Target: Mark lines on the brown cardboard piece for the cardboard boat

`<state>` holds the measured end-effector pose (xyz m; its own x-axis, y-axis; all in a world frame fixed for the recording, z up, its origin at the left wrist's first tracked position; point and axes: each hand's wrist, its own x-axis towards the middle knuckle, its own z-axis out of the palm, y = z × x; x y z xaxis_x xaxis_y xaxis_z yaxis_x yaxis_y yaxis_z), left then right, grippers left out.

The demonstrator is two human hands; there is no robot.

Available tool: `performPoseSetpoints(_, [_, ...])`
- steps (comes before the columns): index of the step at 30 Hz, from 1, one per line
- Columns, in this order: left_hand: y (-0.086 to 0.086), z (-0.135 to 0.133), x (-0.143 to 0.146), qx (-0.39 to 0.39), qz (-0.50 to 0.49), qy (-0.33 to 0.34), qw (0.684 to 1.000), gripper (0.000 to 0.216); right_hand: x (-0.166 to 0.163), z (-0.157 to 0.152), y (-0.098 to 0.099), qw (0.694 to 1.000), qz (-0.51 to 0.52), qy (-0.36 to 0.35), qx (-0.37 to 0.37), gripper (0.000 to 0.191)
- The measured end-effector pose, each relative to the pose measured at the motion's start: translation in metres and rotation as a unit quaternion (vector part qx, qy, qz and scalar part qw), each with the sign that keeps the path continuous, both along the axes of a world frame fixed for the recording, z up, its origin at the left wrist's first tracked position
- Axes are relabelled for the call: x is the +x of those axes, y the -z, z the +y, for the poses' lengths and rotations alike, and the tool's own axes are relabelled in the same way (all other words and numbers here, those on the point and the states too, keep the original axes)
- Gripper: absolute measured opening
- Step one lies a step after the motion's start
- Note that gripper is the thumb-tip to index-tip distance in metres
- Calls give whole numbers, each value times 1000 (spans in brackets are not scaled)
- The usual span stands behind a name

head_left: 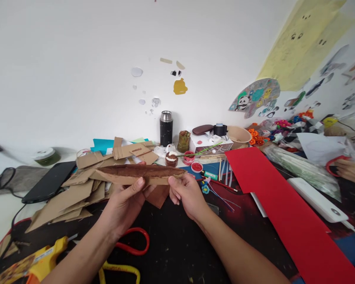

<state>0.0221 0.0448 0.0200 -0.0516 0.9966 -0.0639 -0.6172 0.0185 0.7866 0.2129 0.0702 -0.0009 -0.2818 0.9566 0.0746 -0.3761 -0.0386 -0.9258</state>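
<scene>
Both of my hands hold up a long, narrow cardboard piece (139, 172) painted brown on top, level and pointed at both ends. My left hand (126, 202) grips it from below near the middle, thumb on its front edge. My right hand (187, 193) pinches its right end. The piece hangs above the dark table mat (180, 244). A brown cardboard scrap (158, 196) shows just beneath it, between my hands.
Cardboard scraps (73, 197) and a black phone (49, 182) lie at left. A yellow glue gun (38, 262) and red-handled scissors (136, 241) lie near me. A red paper sheet (284, 213), paint pots (189, 157), a black flask (166, 128) and another person's hand (350, 170) are to the right.
</scene>
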Motion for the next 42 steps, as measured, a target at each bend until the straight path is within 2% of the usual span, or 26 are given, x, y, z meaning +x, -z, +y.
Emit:
performPoseSetpoints(7, [-1,-1,-1,2,5,9,1000,66,-1,-1,2,1000,4,3,-9,65])
performPoseSetpoints(12, [-12,4,-6,27,29,-10,999,65,0,0,0,1000,9,9,-25,66])
performPoseSetpoints(17, [-17,12,-19,52,157,-64,984,73,5,3,-7,994,32,99,-18,69])
performPoseSetpoints(20, [-16,14,-25,41,239,-70,968,88,5,2,-6,994,22,109,13,69])
performPoseSetpoints(23, [-16,11,-27,28,321,-13,947,90,3,-3,-4,997,-12,63,41,68])
performPoseSetpoints(27, [-18,7,-25,46,392,120,911,71,2,-10,-5,997,-51,-6,62,72])
performPoseSetpoints(29, [-20,6,-24,57,406,150,900,60,2,-12,-6,995,-63,-32,66,73])
performPoseSetpoints(35, [-28,5,-23,98,447,193,868,36,2,-14,-9,993,-67,-72,57,80])
performPoseSetpoints(39, [-30,3,-22,161,487,187,838,35,2,-17,-11,992,-58,-88,66,83])
performPoseSetpoints(42, [-30,2,-20,189,494,178,830,37,1,-20,-13,991,-51,-96,74,85])
